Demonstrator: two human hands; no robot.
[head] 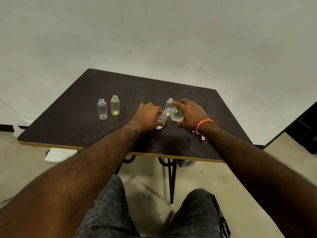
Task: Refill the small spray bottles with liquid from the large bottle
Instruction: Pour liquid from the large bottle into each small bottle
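My left hand grips a small clear bottle standing on the dark table, its open neck pointing up and to the right. My right hand holds the large clear bottle tipped over to the left, its mouth at the small bottle's neck. Clear liquid shows in the large bottle. Just behind my hands stands another small clear bottle without a cap. Farther left, a clear small bottle and a yellow-green small bottle stand upright side by side, both uncapped.
A pink spray-cap piece lies on the table under my right wrist, which wears an orange band. White items sit on the floor under the table's left side. A dark piece of furniture stands at the right. My knees are below the front edge.
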